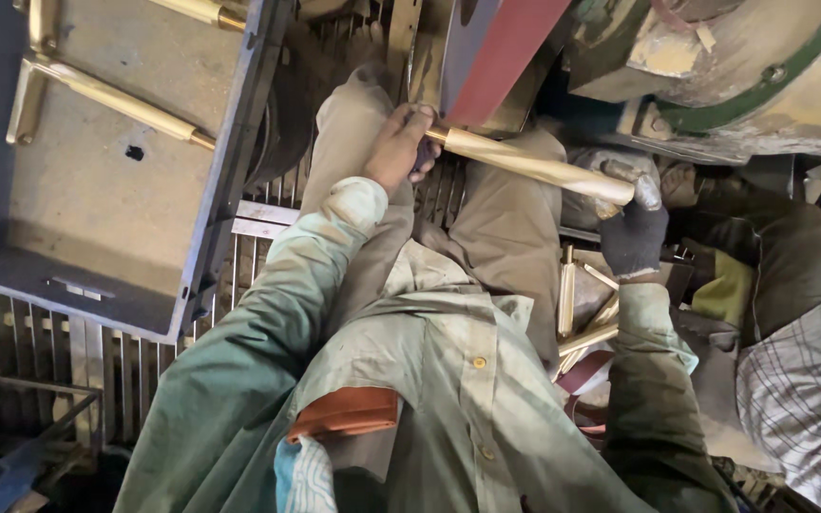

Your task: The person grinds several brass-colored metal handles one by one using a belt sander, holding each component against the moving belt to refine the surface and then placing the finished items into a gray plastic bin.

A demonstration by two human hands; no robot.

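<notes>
A: What lies closest to the camera?

B: The person's pale green shirt (448,380) and both sleeves, then the tan trousers (505,218) over the knees.

A: And the hands?

B: The left hand (399,147) is bare, its fingers curled tight around one end of a brass rod (534,166). The right hand (634,223) wears a dark glove and grips the other end, fingers wrapped around it.

A: Where is the rod itself?

B: It lies slantwise above the lap, its left end touching a red-brown sanding belt (505,47).

A: Anything beside it?

B: More brass rods (582,304) lie in a bundle just beside the right knee. A grey tray (97,180) on the left holds a few others. Farther off stands a worn machine housing (743,76), cream with a green rim.
</notes>
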